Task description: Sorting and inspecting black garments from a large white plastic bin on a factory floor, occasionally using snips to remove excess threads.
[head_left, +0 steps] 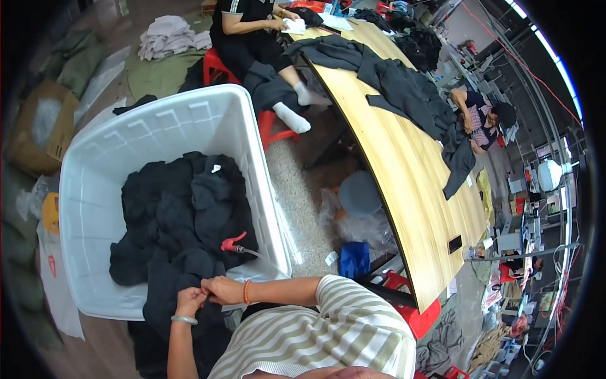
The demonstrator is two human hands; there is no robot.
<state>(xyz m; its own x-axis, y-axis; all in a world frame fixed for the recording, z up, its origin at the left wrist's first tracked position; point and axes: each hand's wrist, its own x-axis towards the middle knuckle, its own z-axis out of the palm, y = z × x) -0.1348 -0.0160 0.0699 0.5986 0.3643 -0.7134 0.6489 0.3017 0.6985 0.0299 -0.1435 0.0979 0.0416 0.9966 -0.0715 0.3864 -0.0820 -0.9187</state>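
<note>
A dark grey garment [165, 284] hangs over the near rim of a large white plastic bin [101, 164] and down in front of me. My left hand [189, 302], with a pale bangle at the wrist, is closed on this cloth. Right beside it my right hand [223, 290], with an orange bead bracelet, has its fingers pinched together on the same garment. The fingertips meet; anything small between them is hidden. Inside the bin lies a heap of dark garments [167, 202], one showing a white label. A red-handled air gun [234, 242] with a clear hose rests above the heap, near my right hand.
Right of the bin runs a long wooden table [404, 170] with dark garments [404, 82] and a phone [455, 244]. A person [252, 38] sits on a red stool beyond the bin. Under the table are a grey round stool [360, 193] and a blue bag [355, 259].
</note>
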